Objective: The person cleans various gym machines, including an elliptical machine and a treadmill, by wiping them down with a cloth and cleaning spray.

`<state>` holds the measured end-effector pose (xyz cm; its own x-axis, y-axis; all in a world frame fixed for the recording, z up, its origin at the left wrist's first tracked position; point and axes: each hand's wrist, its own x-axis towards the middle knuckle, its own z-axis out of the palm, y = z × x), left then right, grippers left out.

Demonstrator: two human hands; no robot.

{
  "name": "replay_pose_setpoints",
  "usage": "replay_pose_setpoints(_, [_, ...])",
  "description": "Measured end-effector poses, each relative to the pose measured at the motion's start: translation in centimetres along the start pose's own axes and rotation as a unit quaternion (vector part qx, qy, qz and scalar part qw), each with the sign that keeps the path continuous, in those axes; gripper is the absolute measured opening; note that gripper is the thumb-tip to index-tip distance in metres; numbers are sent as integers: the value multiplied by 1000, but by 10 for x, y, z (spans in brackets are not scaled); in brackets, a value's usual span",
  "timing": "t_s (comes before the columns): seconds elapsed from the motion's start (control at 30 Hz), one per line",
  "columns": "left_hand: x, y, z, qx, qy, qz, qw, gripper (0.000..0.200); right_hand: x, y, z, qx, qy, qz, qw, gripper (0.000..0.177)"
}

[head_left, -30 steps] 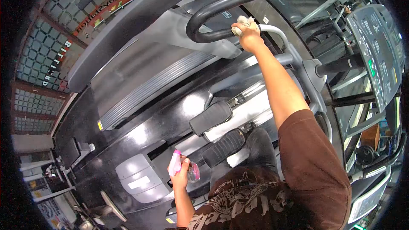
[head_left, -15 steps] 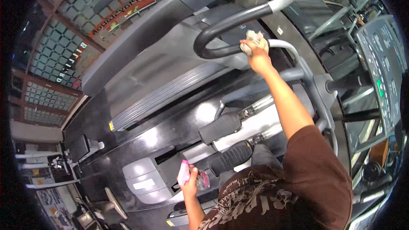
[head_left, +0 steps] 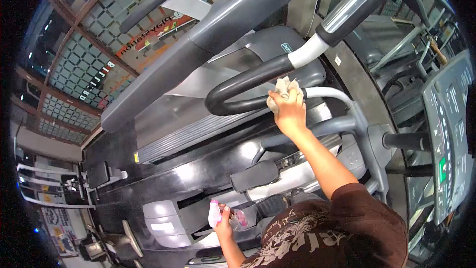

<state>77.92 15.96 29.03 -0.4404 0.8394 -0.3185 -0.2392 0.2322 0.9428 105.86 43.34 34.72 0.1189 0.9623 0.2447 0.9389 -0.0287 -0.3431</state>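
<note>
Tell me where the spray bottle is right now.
In the head view, the spray bottle is low and left of centre, held in the left hand, just left of the machine's nearer black foot pedal.

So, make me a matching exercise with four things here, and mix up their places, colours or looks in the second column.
Things:
1. Spray bottle
2. Shirt
3. Cloth
4. Console panel

Places, colours or looks:
A. In the right hand, against the black looped bar
B. Grey, with a bright green patch
C. In the left hand
D. Dark brown, with pale print

Right pairs: 1-C, 2-D, 3-A, 4-B
</note>
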Motion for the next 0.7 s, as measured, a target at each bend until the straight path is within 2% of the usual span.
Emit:
replay_pose_setpoints(0.17, [-26,-10,32,34,12,-12,999,19,10,-9,-19,-35,-58,5,998,61])
replay_pose_setpoints(0.23, [-41,-15,42,57,18,-12,998,20,19,-17,-16,-20,8,-80,997,66])
replay_pose_setpoints(0.3, [-51,-21,45,88,-5,-30,996,21,24,-32,3,-13,50,-138,989,58])
replay_pose_setpoints(0.4, [-64,-19,65,110,-8,-32,993,21,25,-26,2,-22,2,-203,979,53])
replay_pose_setpoints(0.5, [-71,-22,78,105,-12,-37,994,21,23,18,-12,-47,11,-206,977,42])
replay_pose_setpoints(0.57, [-74,-18,85,122,-31,-30,992,20,22,55,-23,-41,46,-171,983,47])
replay_pose_setpoints(0.6, [-75,-19,86,133,-37,-26,990,20,21,71,-32,-72,6,-127,989,49])
replay_pose_setpoints(0.7, [-82,-24,84,147,-39,-11,988,20,23,130,-39,-51,95,-67,992,46])
